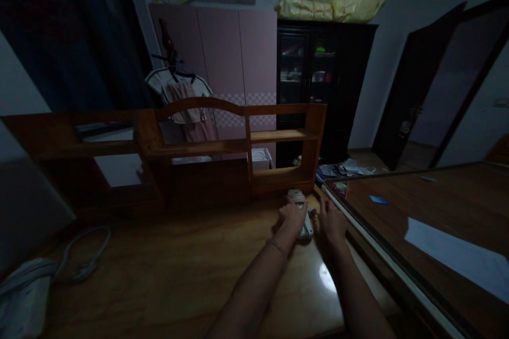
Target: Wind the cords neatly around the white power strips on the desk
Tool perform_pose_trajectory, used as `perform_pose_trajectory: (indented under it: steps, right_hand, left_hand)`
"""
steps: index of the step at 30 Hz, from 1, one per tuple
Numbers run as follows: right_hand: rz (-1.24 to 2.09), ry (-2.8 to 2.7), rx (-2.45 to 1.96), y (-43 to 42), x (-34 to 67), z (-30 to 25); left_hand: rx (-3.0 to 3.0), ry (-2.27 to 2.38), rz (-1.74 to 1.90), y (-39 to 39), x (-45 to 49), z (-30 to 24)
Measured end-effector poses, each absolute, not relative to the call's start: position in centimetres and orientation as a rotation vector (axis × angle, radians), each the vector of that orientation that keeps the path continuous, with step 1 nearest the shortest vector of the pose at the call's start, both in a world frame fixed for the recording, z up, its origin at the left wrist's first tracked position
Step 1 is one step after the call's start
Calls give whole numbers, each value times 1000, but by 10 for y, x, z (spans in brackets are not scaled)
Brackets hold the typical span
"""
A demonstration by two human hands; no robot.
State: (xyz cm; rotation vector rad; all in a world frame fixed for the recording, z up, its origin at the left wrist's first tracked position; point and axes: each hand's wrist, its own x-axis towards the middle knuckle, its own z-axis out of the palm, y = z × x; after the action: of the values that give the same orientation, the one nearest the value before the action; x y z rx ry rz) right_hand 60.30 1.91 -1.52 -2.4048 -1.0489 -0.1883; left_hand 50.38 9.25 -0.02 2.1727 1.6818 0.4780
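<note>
While both hands sit far out on the surface (178, 265) | white object (297, 196) at the wooden shelf unit's (278, 136) foot | left hand (292, 217) draped over it, grip too dim to tell | right hand (332, 225) beside it, fingers apart | step: likely taking hold | next needs a surer two-handed purchase

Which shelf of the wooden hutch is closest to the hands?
The bottom shelf of its right-hand section, directly behind the white object at the left hand. The shelf above sits higher; the other sections lie further left.
</note>
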Motion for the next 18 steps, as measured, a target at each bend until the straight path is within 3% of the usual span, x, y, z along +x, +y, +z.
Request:
perform_pose_trajectory:
  steps: [9, 15, 18]
  right_hand:
    - [-347, -902, -2295, 17, 597, -12]
    - [-402, -918, -2062, 4, 571, 26]
    - [-370, -907, -1593, -21, 518, 70]
  left_hand:
    - [2210, 1538, 640, 71, 441, 14]
    - [2189, 1351, 820, 63, 279, 15]
    - [2018, 1534, 1024, 75, 171, 20]
